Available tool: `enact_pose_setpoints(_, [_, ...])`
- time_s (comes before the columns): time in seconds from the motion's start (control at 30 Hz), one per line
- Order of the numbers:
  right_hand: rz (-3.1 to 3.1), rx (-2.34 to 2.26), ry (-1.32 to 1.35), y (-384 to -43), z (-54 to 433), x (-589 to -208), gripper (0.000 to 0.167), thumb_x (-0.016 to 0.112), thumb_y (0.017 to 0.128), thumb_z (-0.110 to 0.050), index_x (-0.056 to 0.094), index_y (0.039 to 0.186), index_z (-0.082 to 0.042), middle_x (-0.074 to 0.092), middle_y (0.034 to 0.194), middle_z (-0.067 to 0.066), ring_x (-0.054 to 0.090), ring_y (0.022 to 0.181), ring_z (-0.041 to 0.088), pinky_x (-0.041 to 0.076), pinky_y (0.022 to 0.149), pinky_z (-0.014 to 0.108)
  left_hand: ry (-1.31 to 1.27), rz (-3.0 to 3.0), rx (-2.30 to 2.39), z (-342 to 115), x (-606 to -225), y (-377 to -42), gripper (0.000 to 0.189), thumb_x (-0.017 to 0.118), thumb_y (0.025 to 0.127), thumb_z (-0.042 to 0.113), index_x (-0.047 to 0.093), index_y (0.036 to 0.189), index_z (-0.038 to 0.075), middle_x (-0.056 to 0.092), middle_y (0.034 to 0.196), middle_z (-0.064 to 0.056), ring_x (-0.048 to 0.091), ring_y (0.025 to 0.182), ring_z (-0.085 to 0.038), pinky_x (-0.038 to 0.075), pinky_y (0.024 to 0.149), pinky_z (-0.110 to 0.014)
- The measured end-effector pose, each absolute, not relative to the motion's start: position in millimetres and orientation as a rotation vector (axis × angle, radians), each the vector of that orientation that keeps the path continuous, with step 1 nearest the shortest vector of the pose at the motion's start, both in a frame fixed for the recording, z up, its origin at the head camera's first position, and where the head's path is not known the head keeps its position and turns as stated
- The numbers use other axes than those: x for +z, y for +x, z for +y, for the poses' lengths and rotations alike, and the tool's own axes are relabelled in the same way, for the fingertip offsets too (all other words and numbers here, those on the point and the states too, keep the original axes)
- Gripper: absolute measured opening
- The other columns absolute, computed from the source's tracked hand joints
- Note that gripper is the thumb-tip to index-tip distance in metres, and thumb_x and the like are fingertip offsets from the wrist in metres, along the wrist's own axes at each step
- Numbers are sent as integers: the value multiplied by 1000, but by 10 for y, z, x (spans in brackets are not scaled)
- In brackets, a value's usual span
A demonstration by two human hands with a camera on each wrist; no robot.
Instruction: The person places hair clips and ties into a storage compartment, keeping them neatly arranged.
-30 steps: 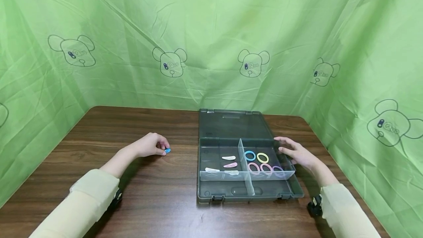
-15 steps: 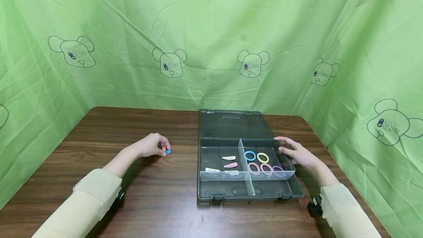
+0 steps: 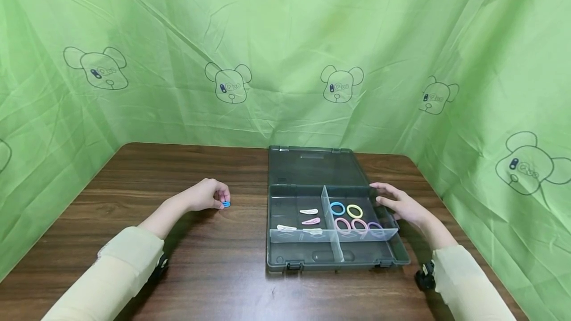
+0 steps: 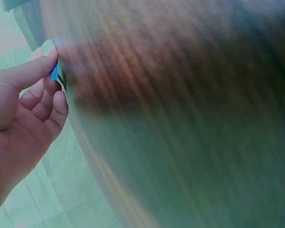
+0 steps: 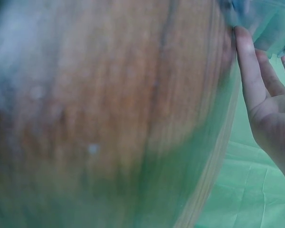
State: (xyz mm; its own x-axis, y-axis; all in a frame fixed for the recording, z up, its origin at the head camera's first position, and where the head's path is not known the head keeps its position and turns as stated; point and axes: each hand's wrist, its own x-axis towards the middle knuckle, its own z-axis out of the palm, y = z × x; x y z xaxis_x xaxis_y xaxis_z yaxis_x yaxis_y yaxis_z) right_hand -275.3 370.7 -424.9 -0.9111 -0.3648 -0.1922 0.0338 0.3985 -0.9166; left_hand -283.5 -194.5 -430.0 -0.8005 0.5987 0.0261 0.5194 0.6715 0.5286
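My left hand (image 3: 205,195) is low over the table, left of the box, pinching a small blue hair clip (image 3: 226,204) between thumb and fingertips. In the left wrist view the blue clip (image 4: 54,72) shows between thumb and forefinger, partly covered by them. The grey see-through divided box (image 3: 308,265) lies with its lid (image 3: 312,167) folded back. White and pink hair clips (image 3: 311,221) lie in its upper left compartment. Blue, yellow, pink and purple hair ties (image 3: 354,211) fill the upper right one. With loosely spread fingers, my right hand (image 3: 401,207) rests at the box's right edge.
A clear divider (image 3: 324,202) splits the box lengthwise and another crosses it, leaving two front compartments. Two latches (image 3: 294,265) line the front edge. The wooden table (image 3: 214,271) is enclosed by a green cloth (image 3: 285,28) with bear prints behind and at the sides.
My left hand has shifted very slightly right, still pinching the blue hair clip, which has turned a little between the fingertips. The right hand and the box stay put.
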Motion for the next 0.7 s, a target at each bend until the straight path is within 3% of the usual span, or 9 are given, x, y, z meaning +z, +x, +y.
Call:
enact_pose_setpoints(0.33, [2285,-1513,-313,-2763,3708,-4240,54,50,98,-24,26,145,-11,37,134,31,57,106,30,55,70,50,933,2718,800,-1971,-4285,-2831,8,74,77,7,68,77,12,62,68,9,55,66,-5,46,63,-22])
enact_pose_setpoints(0.7, [2310,-1503,-267,-2759,3713,-4246,52,50,98,-24,29,145,-15,39,134,27,58,105,24,55,71,49,950,2727,822,-1927,-4151,-2796,4,74,79,16,71,80,13,63,70,11,53,67,-7,45,63,-22])
